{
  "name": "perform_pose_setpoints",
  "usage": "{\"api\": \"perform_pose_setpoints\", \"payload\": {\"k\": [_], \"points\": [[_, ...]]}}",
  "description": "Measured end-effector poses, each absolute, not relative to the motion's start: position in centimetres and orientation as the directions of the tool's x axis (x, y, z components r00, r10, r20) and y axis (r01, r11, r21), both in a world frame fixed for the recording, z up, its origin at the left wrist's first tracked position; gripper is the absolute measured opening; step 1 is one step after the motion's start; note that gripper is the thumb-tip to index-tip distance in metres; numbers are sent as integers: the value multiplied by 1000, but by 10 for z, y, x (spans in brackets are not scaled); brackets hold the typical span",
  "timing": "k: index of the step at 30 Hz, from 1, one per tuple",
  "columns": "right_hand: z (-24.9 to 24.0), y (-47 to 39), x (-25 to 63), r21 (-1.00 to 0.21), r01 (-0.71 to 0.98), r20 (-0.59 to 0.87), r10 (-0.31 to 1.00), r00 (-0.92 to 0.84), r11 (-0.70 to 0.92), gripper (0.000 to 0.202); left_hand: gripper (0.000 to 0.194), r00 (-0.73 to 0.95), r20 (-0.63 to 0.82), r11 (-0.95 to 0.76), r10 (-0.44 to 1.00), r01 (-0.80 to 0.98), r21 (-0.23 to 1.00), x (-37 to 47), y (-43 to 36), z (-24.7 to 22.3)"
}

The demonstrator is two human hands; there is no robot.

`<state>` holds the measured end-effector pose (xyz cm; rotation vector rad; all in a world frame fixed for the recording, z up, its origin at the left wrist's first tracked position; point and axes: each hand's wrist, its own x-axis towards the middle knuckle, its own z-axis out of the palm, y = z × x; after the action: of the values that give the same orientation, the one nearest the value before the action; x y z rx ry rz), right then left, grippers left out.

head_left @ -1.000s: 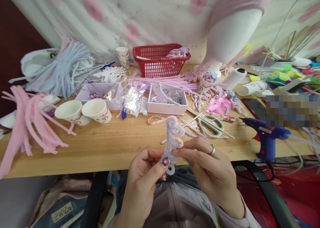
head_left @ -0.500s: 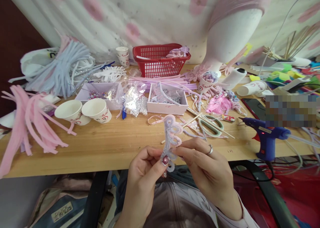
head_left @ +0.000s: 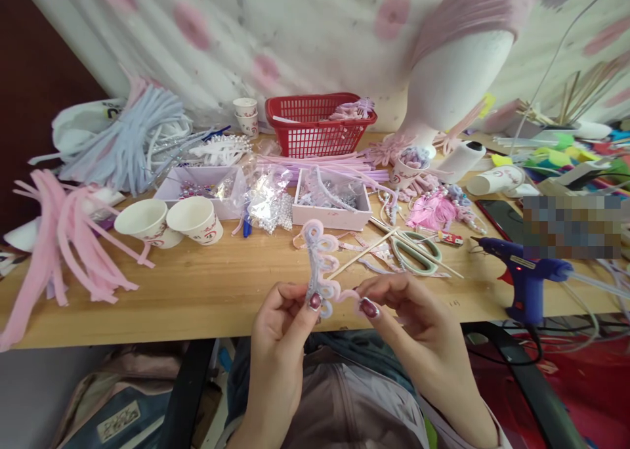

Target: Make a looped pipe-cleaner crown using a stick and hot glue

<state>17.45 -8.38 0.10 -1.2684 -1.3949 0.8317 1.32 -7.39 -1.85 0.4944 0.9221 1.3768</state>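
Observation:
My left hand (head_left: 288, 337) pinches the lower part of a looped pipe-cleaner piece (head_left: 317, 262), lavender along its spine with pink-edged loops on its right side. The piece stands upright above the table's front edge. A pink strand (head_left: 348, 294) runs from its lower loops to my right hand (head_left: 411, 334), whose thumb and forefinger are closed on the strand's end. Behind the piece lie green-handled scissors (head_left: 418, 251) and thin wooden sticks (head_left: 361, 253).
On the wooden table (head_left: 221, 291) are two paper cups (head_left: 194, 222), pink pipe cleaners (head_left: 73, 239), a white box (head_left: 332, 216) and a red basket (head_left: 322, 130). A blue glue gun (head_left: 524, 275) stands at right, a white form (head_left: 450, 75) behind.
My right hand has drawn away to the right from the looped piece, and a pink strand now shows between them. The piece has shifted slightly left in the view.

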Motion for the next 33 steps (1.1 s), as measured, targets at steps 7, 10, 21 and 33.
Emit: {"api": "perform_pose_setpoints", "payload": {"k": [7,10,21,33], "points": [[-4,-79,174,-948,266,195,979,54,174,16,25,-51,-314,213,948,-630,747,19,-72,-11],[-6,-78,171,-952,248,202,977,67,180,9,23,8,-338,255,941,-673,695,21,-72,-6],[-3,-76,168,-937,220,292,954,64,272,9,27,222,-326,385,919,-688,615,19,-68,-10],[-10,-77,201,-953,148,302,768,565,265,22,32,42,-379,306,925,-673,673,18,-67,-9]]}}
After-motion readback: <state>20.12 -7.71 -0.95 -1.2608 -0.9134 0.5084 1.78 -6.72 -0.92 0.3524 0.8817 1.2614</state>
